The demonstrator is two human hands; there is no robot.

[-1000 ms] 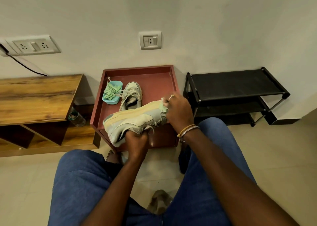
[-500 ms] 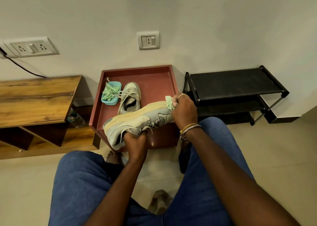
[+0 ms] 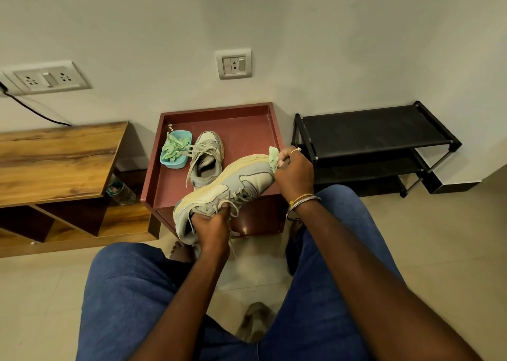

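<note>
Both hands are working on a shoe [image 3: 233, 188] held on its side over the red table's [image 3: 247, 130] front edge: left hand [image 3: 211, 229] is gripping the collar, right hand [image 3: 295, 173] is pinching a green cloth [image 3: 273, 157] against the toe. Behind, a second shoe [image 3: 207, 157] is lying beside a blue tub [image 3: 175, 152].

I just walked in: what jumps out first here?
A pale sneaker held sideways over the red-brown side table: the left hand grips its collar while the right hand pinches a green cloth at its toe. Behind it, a second sneaker stands on the table beside a blue tub of green wipes.
</note>
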